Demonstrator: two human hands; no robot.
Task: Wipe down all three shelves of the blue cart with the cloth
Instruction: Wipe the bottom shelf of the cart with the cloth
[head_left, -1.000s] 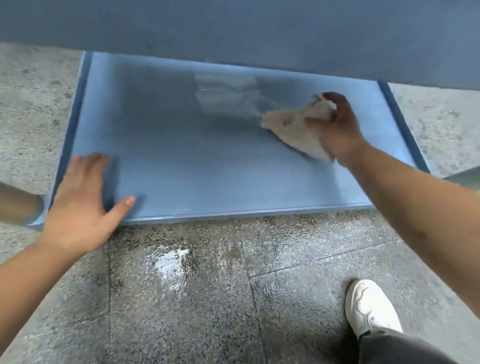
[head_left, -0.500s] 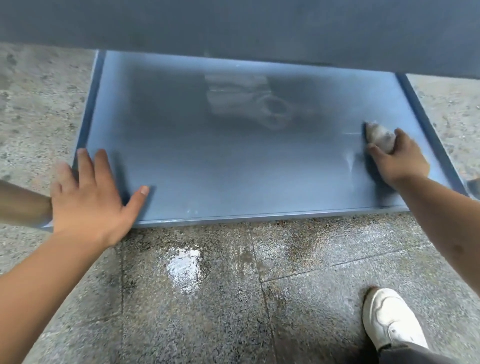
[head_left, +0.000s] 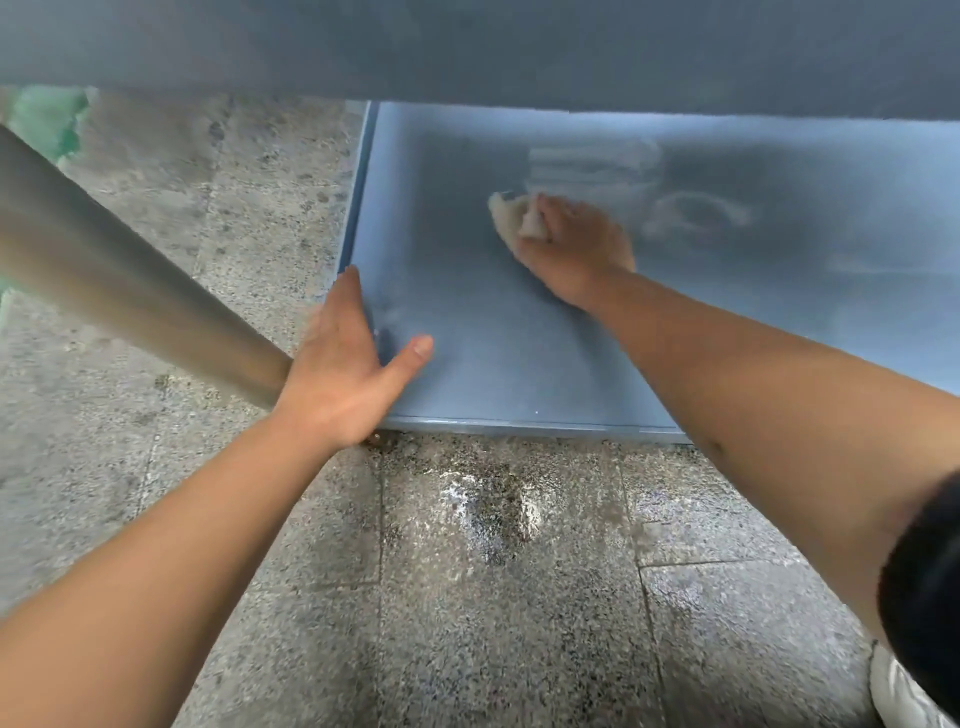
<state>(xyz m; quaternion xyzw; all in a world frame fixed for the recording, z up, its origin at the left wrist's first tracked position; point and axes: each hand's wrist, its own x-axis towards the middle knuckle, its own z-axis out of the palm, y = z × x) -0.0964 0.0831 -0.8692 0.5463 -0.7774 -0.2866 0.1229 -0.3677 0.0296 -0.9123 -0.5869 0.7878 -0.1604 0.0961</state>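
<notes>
Cloth, pale beige and crumpled, upper centre of frame: we are gripping it in our right hand on the bottom shelf; our left hand is resting open-fingered on the shelf's corner.

A right hand presses a cloth on the cart's bottom shelf, left of centre, beneath an upper shelf. A left hand rests on the near left corner, beside a cart post. Stone floor lies in front.
</notes>
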